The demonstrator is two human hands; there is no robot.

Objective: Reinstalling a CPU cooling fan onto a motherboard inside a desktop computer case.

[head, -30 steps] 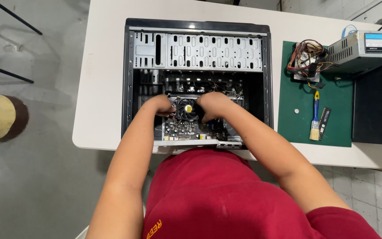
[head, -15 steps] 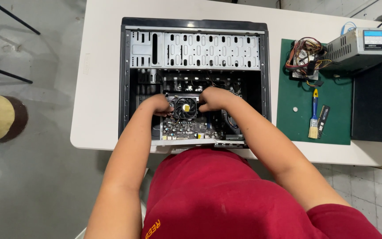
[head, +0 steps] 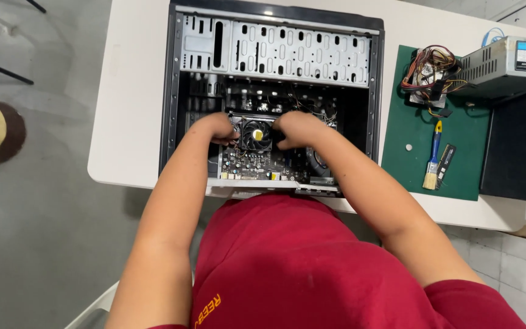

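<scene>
Both hands have held their place at the cooler since the earlier frames; only the camera view has shifted slightly. The left hand [head: 215, 128] grips the left edge of the black cooler fan [head: 256, 134], and the right hand [head: 298, 129] grips its right edge, fingers curled down around the housing. The fan sits on the motherboard [head: 257, 164] inside the open computer case [head: 273, 55], which lies flat on the white table [head: 129, 103]. Judged step: working the cooler at its mount, either seating or freeing it. A next move would call for even pressure on both sides. Whether any retaining clip is engaged cannot be told. A brush [head: 433, 155] and a power supply [head: 506, 64] rest to the right.
</scene>
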